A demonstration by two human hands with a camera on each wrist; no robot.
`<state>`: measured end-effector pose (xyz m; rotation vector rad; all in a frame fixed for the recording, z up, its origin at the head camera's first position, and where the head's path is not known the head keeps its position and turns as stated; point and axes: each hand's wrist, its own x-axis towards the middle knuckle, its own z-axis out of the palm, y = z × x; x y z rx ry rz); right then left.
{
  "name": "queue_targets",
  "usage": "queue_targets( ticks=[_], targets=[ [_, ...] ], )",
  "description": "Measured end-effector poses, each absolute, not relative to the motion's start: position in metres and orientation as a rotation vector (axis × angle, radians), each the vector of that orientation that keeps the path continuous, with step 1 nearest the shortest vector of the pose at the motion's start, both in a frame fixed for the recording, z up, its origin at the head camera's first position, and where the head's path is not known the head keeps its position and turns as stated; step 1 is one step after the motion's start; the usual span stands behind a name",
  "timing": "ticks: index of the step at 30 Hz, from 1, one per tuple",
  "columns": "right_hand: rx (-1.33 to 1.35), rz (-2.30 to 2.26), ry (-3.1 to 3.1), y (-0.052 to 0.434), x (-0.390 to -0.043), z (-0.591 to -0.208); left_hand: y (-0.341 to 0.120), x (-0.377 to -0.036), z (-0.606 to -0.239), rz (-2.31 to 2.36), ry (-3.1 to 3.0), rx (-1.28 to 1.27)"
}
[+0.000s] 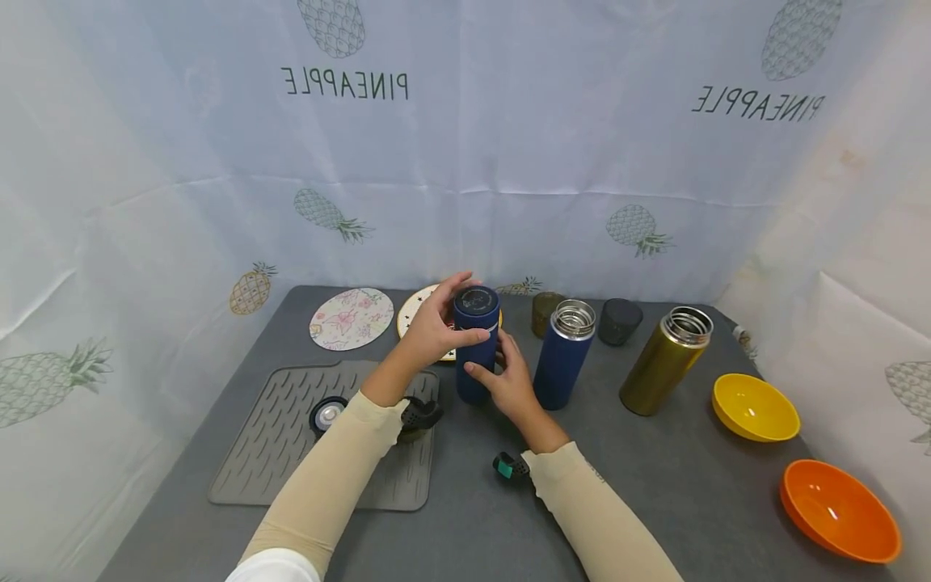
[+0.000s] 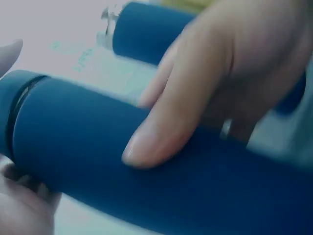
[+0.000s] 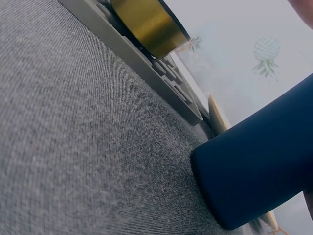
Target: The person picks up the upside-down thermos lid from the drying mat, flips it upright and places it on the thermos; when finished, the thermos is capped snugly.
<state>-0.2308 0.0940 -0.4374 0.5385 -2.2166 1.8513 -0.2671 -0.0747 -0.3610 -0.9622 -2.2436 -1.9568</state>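
Note:
A navy blue thermos bottle with its lid on stands upright before me, its base at the grey table surface in the right wrist view. My left hand holds it near the top, thumb across the front just under the lid. Lower down, my right hand grips the body, and its thumb lies along the side. A thin dark seam shows between lid and body in the left wrist view. Just right of it stands a second blue thermos bottle without a lid, its steel mouth showing.
An open gold thermos bottle, yellow bowl and orange bowl are on the right. Two dark cups stand behind. At left lie a grey drying mat, a dark lid, a gold lid and a floral plate.

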Motion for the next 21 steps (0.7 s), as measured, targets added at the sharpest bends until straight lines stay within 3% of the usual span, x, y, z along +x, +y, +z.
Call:
queue_targets(
  ticks=[4,12,21],
  targets=[
    [0.541,1.854,-2.21,0.093,-0.23,-0.439,-0.073,-0.26,-0.361,-2.135,-2.186,-0.904],
    [0.561,1.819,-2.202,0.092,-0.23,-0.441,-0.063,-0.266,-0.379,-1.969,-2.165,-0.671],
    [0.555,1.814,-2.186,0.092,-0.239,-0.452,-0.067,-0.268,-0.384,-1.974,-2.158,-0.727]
  ],
)
